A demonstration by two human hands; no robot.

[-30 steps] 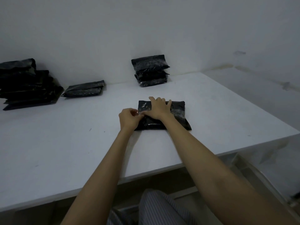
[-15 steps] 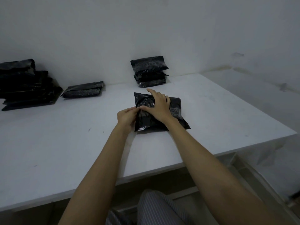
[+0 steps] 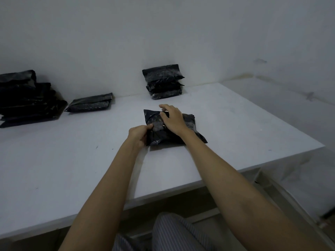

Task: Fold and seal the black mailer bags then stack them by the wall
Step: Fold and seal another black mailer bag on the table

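1. Head view, far left: a pile of black mailer bags [image 3: 27,100] sits on the white tabletop [image 3: 54,169] against the wall [image 3: 163,33].
2. Right of the pile, a single flat black bag [image 3: 89,104] lies near the wall, apart from the pile.
3. Left hand [image 3: 138,135] grips the near left edge of the black mailer bag [image 3: 155,131], fingers curled round the plastic and thumb on top.
4. That mailer bag lies in the middle of the tabletop, its left side raised a little and its right end flat on the surface.
5. Right hand [image 3: 172,119] rests across the top of the same bag, fingers bent loosely over it and pressing down.
6. Beyond the hands, a stack of folded black bags [image 3: 164,81] stands against the wall.
7. Striped trousers [image 3: 174,234] show at the near edge, below the tabletop.
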